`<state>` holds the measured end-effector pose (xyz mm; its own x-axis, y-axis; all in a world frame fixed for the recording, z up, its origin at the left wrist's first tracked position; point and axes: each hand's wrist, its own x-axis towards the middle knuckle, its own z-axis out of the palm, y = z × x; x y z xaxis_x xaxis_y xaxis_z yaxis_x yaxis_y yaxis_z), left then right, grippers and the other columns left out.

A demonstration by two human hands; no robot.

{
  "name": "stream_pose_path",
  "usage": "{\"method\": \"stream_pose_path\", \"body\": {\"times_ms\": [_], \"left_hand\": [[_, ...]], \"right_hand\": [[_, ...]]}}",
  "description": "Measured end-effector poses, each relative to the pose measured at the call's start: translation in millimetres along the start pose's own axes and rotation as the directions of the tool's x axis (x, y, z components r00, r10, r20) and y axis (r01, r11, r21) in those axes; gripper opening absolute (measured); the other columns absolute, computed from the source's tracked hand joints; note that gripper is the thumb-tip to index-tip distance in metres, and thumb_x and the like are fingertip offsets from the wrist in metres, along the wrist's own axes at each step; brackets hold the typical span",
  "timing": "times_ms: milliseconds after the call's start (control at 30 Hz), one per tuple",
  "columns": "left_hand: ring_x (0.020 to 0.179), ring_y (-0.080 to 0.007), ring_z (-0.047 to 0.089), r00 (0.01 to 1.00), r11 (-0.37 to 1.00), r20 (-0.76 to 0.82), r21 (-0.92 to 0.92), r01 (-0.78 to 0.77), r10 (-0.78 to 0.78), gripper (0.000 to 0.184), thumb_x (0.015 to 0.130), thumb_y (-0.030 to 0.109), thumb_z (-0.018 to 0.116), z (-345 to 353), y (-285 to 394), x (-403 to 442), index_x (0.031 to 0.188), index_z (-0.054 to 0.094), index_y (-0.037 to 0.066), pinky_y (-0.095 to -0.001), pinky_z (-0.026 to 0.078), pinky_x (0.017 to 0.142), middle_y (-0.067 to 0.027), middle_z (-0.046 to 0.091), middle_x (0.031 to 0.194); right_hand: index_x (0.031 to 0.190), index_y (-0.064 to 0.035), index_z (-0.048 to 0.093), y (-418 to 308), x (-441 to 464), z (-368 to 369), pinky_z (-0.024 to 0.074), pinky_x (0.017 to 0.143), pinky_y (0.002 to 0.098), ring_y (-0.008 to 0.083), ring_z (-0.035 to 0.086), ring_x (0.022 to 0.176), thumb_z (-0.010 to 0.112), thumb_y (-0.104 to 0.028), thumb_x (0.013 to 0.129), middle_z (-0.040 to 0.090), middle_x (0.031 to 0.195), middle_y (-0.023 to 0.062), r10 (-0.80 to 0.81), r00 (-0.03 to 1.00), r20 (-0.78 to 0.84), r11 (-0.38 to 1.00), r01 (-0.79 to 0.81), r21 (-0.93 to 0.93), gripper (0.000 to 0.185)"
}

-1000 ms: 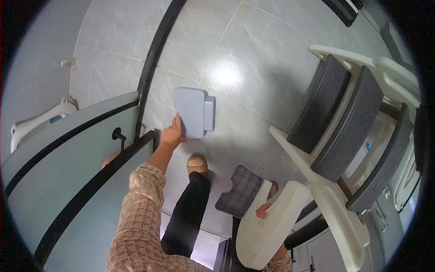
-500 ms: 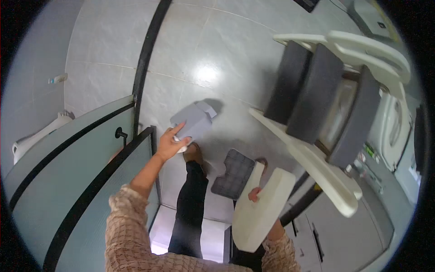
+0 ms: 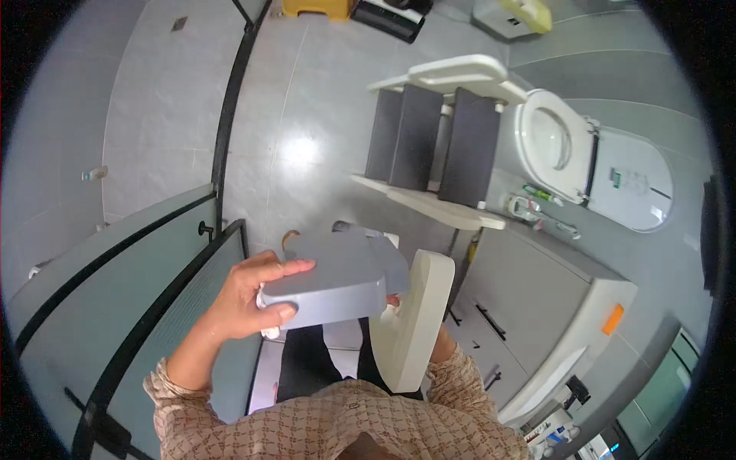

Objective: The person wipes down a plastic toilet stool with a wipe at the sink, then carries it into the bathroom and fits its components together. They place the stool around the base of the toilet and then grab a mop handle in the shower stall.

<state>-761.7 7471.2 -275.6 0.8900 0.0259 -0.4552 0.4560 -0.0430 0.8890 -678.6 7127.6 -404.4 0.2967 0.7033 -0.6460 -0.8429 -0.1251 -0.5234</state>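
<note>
My left hand is closed around the near end of a grey plastic box-like piece, thumb on its side and fingers over its top. A bit of white shows under that hand. The piece is in front of my body, its far end close to a cream plastic panel. My right hand grips this panel; only a few fingertips show, and the panel hides the rest of the hand. I cannot tell whether the grey piece and the panel touch.
A cream-framed step unit with dark grey treads stands ahead to the right, by a toilet with its lid up. A grey cabinet is at right. A glass partition runs along the left. A yellow item is far ahead.
My left hand has lifted the grey piece from low near the floor up toward my body and the panel. My view has shifted, bringing the toilet into sight. The right hand still holds the panel.
</note>
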Motion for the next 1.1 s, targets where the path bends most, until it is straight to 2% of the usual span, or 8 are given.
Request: {"method": "stream_pose_path", "body": {"times_ms": [200, 433, 533, 633, 700, 800, 933, 1100], "left_hand": [[0.094, -0.0267, 0.062, 0.992, 0.991, 0.114, -0.114, 0.069, -0.056, 0.071, 0.079, 0.056, 0.055, -11.5, 129.4, -27.8, 0.114, 0.061, -0.006, -0.0346, 0.048, 0.084, -0.0193, 0.065, 0.104], [0.088, -0.0191, 0.059, 0.995, 0.989, 0.093, 0.143, -0.042, 0.029, 0.064, 0.085, 0.052, 0.052, -26.9, 281.3, -64.6, 0.109, 0.063, -0.006, -0.0303, 0.046, 0.079, -0.0123, 0.066, 0.095], [0.078, -0.0177, 0.057, 0.985, 0.972, 0.020, 0.159, -0.173, 0.172, 0.069, 0.083, 0.057, 0.052, -17.7, 330.7, -76.8, 0.100, 0.063, -0.009, -0.0266, 0.045, 0.065, -0.0117, 0.062, 0.086], [0.068, -0.0137, 0.052, 0.977, 0.965, -0.037, 0.170, -0.201, 0.211, 0.074, 0.082, 0.061, 0.050, -8.6, 366.7, -100.4, 0.102, 0.062, -0.009, -0.0232, 0.038, 0.052, -0.0102, 0.059, 0.080], [0.062, -0.0122, 0.049, 0.972, 0.952, -0.013, 0.205, -0.228, 0.235, 0.074, 0.081, 0.063, 0.048, -0.3, 380.1, -114.7, 0.103, 0.063, -0.006, -0.0220, 0.035, 0.050, -0.0072, 0.058, 0.076], [0.099, -0.0218, 0.056, 0.987, 0.959, -0.019, 0.240, -0.154, 0.163, 0.079, 0.081, 0.062, 0.049, 15.3, 386.6, -146.0, 0.115, 0.057, -0.008, -0.0269, 0.043, 0.084, -0.0180, 0.060, 0.106], [0.081, -0.0154, 0.056, 0.931, 0.946, -0.211, 0.193, -0.260, 0.299, 0.077, 0.080, 0.064, 0.048, 33.5, 383.2, -178.9, 0.109, 0.060, -0.006, -0.0225, 0.040, 0.063, -0.0158, 0.060, 0.092], [0.072, -0.0113, 0.053, 0.940, 0.954, -0.198, 0.172, -0.247, 0.279, 0.073, 0.080, 0.063, 0.048, 18.0, 380.3, -176.6, 0.105, 0.061, -0.004, -0.0219, 0.036, 0.056, -0.0100, 0.058, 0.080]], "right_hand": [[0.074, -0.0056, 0.049, -82.2, -58.3, 64.9, 0.0335, 0.075, 0.0310, 0.0194, 0.038, 0.076, 0.027, -0.044, 0.095, 0.042, 0.072, 0.0036, -0.089, 0.992, 0.088, 0.995, 0.085, 0.043, 0.049], [0.069, -0.0058, 0.046, -181.6, -131.0, 132.1, 0.0321, 0.076, 0.0312, 0.0204, 0.036, 0.076, 0.018, -0.047, 0.097, 0.040, 0.071, 0.0039, -0.216, 0.946, 0.242, 0.969, 0.177, 0.171, 0.057], [0.067, -0.0058, 0.045, -206.3, -156.4, 145.6, 0.0314, 0.076, 0.0313, 0.0208, 0.035, 0.075, 0.014, -0.048, 0.098, 0.039, 0.070, 0.0040, -0.243, 0.911, 0.332, 0.955, 0.165, 0.247, 0.061], [0.071, -0.0022, 0.051, -218.4, -164.5, 151.2, 0.0358, 0.073, 0.0321, 0.0207, 0.039, 0.075, 0.026, -0.047, 0.097, 0.041, 0.069, 0.0048, -0.207, 0.854, 0.478, 0.942, 0.042, 0.333, 0.057], [0.086, -0.0051, 0.056, -220.3, -181.8, 167.8, 0.0342, 0.074, 0.0317, 0.0201, 0.040, 0.076, 0.025, -0.049, 0.097, 0.040, 0.071, 0.0045, -0.339, 0.788, 0.515, 0.911, 0.137, 0.390, 0.055], [0.105, -0.0121, 0.056, -204.7, -204.9, 179.7, 0.0329, 0.076, 0.0321, 0.0193, 0.040, 0.075, 0.023, -0.050, 0.097, 0.040, 0.073, 0.0050, -0.549, 0.709, 0.443, 0.798, 0.286, 0.531, 0.051], [0.125, -0.0203, 0.048, -202.4, -186.3, 155.6, 0.0322, 0.077, 0.0330, 0.0181, 0.040, 0.074, 0.023, -0.052, 0.096, 0.040, 0.076, 0.0056, -0.589, 0.647, 0.484, 0.778, 0.295, 0.554, 0.050], [0.133, -0.0165, 0.043, -210.6, -200.5, 173.7, 0.0330, 0.077, 0.0327, 0.0169, 0.041, 0.073, 0.026, -0.057, 0.094, 0.042, 0.081, 0.0060, -0.643, 0.645, 0.413, 0.747, 0.413, 0.520, 0.059]]}}
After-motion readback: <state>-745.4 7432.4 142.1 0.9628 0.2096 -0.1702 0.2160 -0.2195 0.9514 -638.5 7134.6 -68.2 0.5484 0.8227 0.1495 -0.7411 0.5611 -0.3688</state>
